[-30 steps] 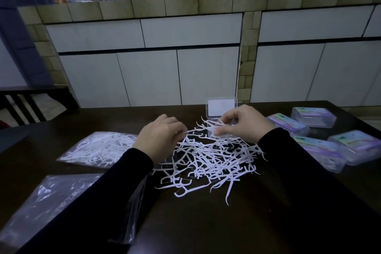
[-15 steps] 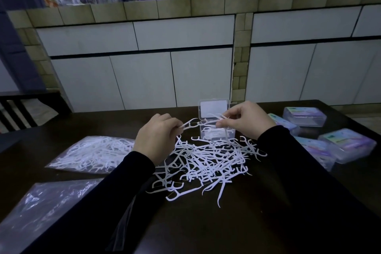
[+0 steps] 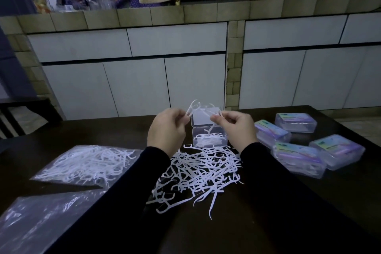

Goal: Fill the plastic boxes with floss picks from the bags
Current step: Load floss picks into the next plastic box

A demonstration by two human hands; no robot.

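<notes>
A loose heap of white floss picks (image 3: 202,171) lies on the dark table in front of me. Behind it stands a small clear plastic box (image 3: 209,140) with its lid up and some picks inside. My left hand (image 3: 168,130) and my right hand (image 3: 237,127) are raised above the box, each pinching a few floss picks (image 3: 193,107) between the fingertips. A bag with floss picks (image 3: 86,164) lies to the left. An emptier clear bag (image 3: 41,216) lies nearer me, partly under my left sleeve.
Several closed plastic boxes with coloured labels (image 3: 296,156) sit at the right of the table (image 3: 288,212). A tiled counter wall (image 3: 185,68) rises behind the table. A dark chair (image 3: 18,115) stands at the far left.
Both hands have lifted off the heap with picks and now hold them above the open box. The view has tilted, so the box shows fully.
</notes>
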